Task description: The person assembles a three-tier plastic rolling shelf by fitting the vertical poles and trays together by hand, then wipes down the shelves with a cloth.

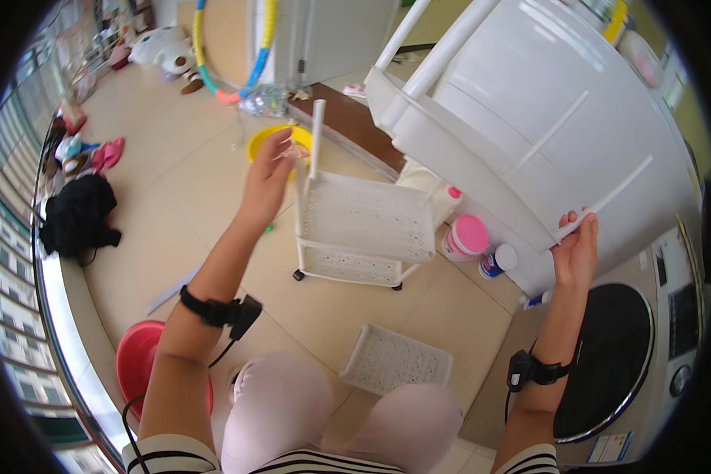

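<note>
My right hand [574, 251] is closed around the corner of a raised white shelf tier [458, 150], at the foot of one of its posts. This tier is tilted, with several white posts sticking up from it. Below and to its left stands a white rolling rack [367, 209] with lattice shelves, upright posts and black casters. Beside the rack's left posts is my left hand [268, 178], raised with its fingers apart. Whether its fingertips touch a post I cannot tell. A loose white lattice basket [395, 359] lies on the floor before my knees.
A red basin [138, 355] is by my left arm, and a yellow basin [265, 142] sits behind the rack. Pink-lidded tub [466, 237] and white-lidded tub [499, 261] stand right of the rack. A washing machine [648, 340] flanks my right arm. A black bundle [79, 215] lies far left.
</note>
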Demonstrator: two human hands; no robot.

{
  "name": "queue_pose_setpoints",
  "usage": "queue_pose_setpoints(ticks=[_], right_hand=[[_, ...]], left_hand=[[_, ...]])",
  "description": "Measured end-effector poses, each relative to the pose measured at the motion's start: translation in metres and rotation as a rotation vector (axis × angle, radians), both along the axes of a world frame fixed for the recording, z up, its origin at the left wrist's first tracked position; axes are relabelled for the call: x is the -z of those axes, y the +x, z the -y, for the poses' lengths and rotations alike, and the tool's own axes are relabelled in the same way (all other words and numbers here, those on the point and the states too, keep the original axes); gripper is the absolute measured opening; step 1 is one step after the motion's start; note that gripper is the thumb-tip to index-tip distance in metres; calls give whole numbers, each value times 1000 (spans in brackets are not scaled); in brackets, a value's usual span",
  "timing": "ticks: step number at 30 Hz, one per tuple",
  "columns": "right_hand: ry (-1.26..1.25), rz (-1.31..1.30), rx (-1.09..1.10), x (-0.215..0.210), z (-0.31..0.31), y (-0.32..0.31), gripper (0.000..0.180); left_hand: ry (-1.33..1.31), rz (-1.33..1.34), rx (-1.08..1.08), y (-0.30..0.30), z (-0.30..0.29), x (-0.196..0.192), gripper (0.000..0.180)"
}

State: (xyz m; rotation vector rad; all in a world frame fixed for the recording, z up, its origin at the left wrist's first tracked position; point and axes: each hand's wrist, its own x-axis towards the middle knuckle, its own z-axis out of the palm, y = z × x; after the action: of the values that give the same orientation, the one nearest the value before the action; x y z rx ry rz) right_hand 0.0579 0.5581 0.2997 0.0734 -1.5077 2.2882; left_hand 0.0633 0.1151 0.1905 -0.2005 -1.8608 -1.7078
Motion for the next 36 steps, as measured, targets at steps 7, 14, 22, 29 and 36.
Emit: queue_pose_setpoints(ticks=[7,14,22,29,36], right_hand=[[46,93,-96,-6,56,-53,19],[174,67,-43,-9,49,-79,21],[273,-10,64,-6,40,-82,24],[416,-112,106,9,37,-85,22],[465,-149,94,8,44,-80,24]], left_hand=[[291,71,114,-98,35,13,49],[138,21,195,-159,18,24,46],[243,-115,252,-162,0,35,40],[141,-173,217,-170,0,39,43],[-50,-157,175,-165,-2,30,41]])
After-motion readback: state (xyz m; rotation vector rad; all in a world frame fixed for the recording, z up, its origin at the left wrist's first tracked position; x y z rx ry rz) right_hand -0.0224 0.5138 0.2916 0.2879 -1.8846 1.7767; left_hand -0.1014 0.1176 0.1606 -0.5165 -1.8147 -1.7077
